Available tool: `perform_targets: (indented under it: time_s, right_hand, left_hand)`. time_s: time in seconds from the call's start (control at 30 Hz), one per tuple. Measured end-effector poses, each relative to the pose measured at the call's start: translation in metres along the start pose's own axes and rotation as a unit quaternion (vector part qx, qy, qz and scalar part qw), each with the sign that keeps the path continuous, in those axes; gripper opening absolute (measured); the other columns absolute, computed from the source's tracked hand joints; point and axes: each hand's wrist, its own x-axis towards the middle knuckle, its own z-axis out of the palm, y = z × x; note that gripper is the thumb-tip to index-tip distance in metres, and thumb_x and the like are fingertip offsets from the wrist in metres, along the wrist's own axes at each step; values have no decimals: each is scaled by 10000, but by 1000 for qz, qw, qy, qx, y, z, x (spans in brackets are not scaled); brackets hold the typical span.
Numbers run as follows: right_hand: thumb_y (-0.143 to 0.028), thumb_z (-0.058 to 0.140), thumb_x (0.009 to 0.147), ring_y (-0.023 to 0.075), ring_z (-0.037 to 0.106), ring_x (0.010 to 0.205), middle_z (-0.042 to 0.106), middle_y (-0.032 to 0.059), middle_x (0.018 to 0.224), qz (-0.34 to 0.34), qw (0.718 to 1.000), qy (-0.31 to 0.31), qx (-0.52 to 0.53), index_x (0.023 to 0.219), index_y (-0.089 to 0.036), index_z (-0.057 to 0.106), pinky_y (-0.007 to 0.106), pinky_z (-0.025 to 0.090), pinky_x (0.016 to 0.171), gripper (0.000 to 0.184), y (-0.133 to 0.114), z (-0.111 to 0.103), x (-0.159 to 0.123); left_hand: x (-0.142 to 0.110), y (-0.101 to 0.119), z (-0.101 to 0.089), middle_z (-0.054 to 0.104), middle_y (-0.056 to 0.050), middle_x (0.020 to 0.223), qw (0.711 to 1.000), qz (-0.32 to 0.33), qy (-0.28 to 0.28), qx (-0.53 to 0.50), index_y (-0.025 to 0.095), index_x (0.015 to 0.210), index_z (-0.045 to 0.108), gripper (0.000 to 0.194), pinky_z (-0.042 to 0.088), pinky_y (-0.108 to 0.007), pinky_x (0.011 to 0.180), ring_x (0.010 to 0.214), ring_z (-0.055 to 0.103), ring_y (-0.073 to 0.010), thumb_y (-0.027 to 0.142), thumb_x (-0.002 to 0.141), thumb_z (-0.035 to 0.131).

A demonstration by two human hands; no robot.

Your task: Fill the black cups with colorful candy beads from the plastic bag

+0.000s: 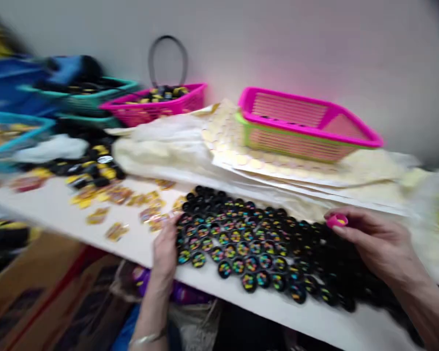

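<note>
My right hand [380,243] pinches a small pink cup [337,221] with something yellow inside, over the right part of a dense group of small round black cups [241,248]. Many of those cups hold multicoloured bits; toward the right they look darker and blurred. At the left edge of the group, my left hand [165,249] stands with its fingers stretched out along the outermost cups, seemingly holding nothing. Left of it, small shiny gold-and-pink pieces [117,231] lie scattered on the white table [139,263].
A pink basket [310,114] nested in a green one [289,141] rests on sheets with round cream stickers [256,163]. Farther left are a filled pink basket [161,107], teal baskets [80,102] and black-and-yellow pieces [98,168]. Cardboard boxes [54,287] stand below the table edge.
</note>
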Motion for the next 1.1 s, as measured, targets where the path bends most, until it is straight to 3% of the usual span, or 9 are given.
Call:
perform_targets:
  time_s: [0.07,0.17,0.3,0.43,0.63,0.77,0.9,1.0,1.1]
  right_hand:
    - [-291,731,664,170,603,792,667,26,914,-14,991,-131,4,937,-240,680,282,480,714,283,-15,56,7]
    - [-294,668,727,152,574,729,646,4,818,-67,959,-276,-6,917,-232,660,278,459,673,200,-29,139,18]
    - [-204,574,779,148,521,740,602,1,774,-206,906,-356,-100,848,-204,630,286,410,687,89,-35,216,44]
    - [-163,495,829,169,483,814,595,35,815,-314,834,-373,-257,863,-190,629,285,354,705,140,-40,250,62]
    - [-129,451,812,201,446,816,556,79,858,-410,705,-372,-444,826,-175,617,298,283,614,173,-53,269,64]
    - [-130,466,791,225,442,861,555,96,904,-442,661,-371,-480,826,-165,617,319,292,628,159,-65,274,63]
    - [-105,443,802,218,449,844,556,101,891,-428,698,-327,-471,845,-157,614,321,323,648,184,-77,256,60]
    - [-146,407,865,188,475,826,558,75,885,-368,808,-273,-369,914,-178,613,304,369,689,215,-72,209,47]
    - [-265,486,872,163,526,856,578,45,948,-258,928,-178,-203,1008,-219,600,287,415,746,184,-38,127,22]
  left_hand:
    - [-6,-2,-23,618,-70,1130,1000,-8,15,-14,176,1040,639,493,345,-381,1029,1122,516,-233,578,795,492]
    - [-8,-2,-27,615,-65,1155,999,-8,6,-40,165,1059,643,503,325,-340,1040,1147,503,-220,568,792,503]
    - [-9,-5,-22,588,-71,1197,998,-3,-16,-57,160,1098,621,469,304,-336,1050,1171,481,-211,518,826,487]
    - [-9,-8,-25,579,-72,1205,997,2,-26,-66,162,1109,614,450,311,-329,1042,1166,481,-209,497,840,479]
    - [-8,-11,-26,574,-72,1201,998,13,-32,-58,169,1127,601,420,329,-329,1022,1140,491,-196,463,867,451]
    - [-8,-15,-25,570,-71,1209,997,14,-29,-64,172,1130,597,409,328,-337,1025,1147,488,-197,453,870,452]
    - [-7,-15,-25,586,-69,1188,997,16,-26,-65,167,1097,616,409,317,-329,1037,1155,490,-195,463,865,455]
    - [-5,-11,-25,596,-72,1182,998,11,-12,-67,157,1078,629,441,315,-323,1041,1164,489,-203,497,833,491]
    - [-3,-9,-25,617,-71,1156,996,4,-3,-85,153,1063,641,506,332,-339,1034,1148,506,-226,556,776,535]
